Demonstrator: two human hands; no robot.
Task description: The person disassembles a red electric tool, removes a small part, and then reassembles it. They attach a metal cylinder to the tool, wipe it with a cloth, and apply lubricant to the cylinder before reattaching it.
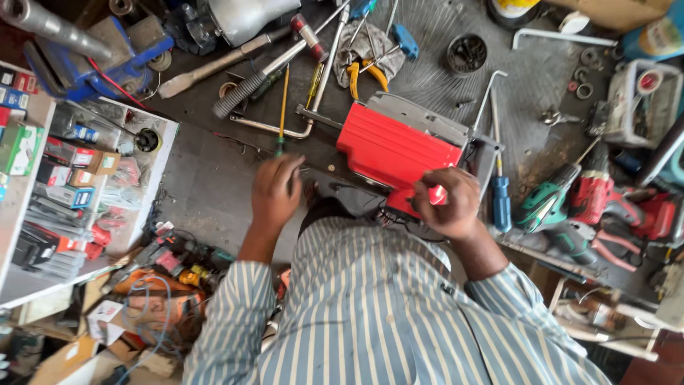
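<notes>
A red and grey power tool [399,146] lies on the dark workbench [442,78] in front of me. My right hand [449,203] is closed around a red-handled tool [436,194] at the power tool's near corner. My left hand [276,191] rests at the bench's edge, fingers curled and blurred, close to the tip of a thin yellow-shafted green-handled screwdriver [283,114]; whether it grips anything I cannot tell. Striped shirt sleeves cover both my arms.
A blue-handled screwdriver [501,199], green and red drills [570,203], yellow pliers [363,75], a hammer, a metal pipe and washers litter the bench. A blue vise [85,60] is at far left. Shelves of boxes [64,164] stand left; cables and parts cover the floor.
</notes>
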